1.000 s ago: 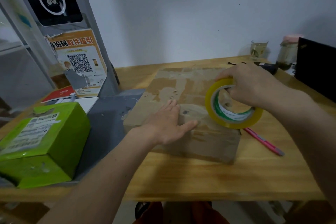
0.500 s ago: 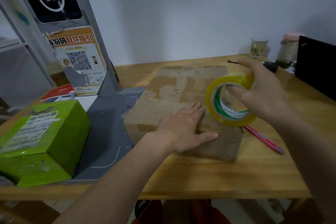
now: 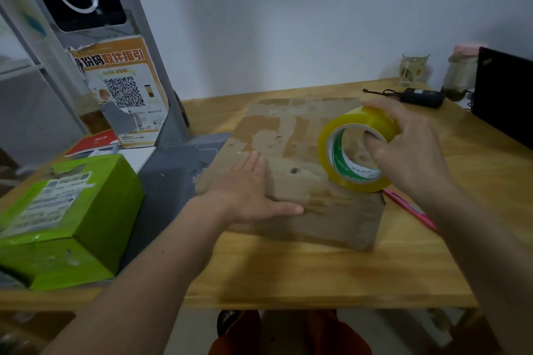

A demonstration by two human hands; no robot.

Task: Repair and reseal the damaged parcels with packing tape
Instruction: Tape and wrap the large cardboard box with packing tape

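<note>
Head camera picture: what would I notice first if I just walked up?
Probably the yellow tape roll, gripped by the right hand over the near right corner of the brown cardboard parcel mid-table. The left hand lies flat on the parcel's near left edge. A bright green box sits at far left.

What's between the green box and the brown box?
In the head view, only a grey mat lies between the green box and the brown box.

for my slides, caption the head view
Left hand flat on worn brown cardboard parcel; right hand grips yellow tape roll.
</note>
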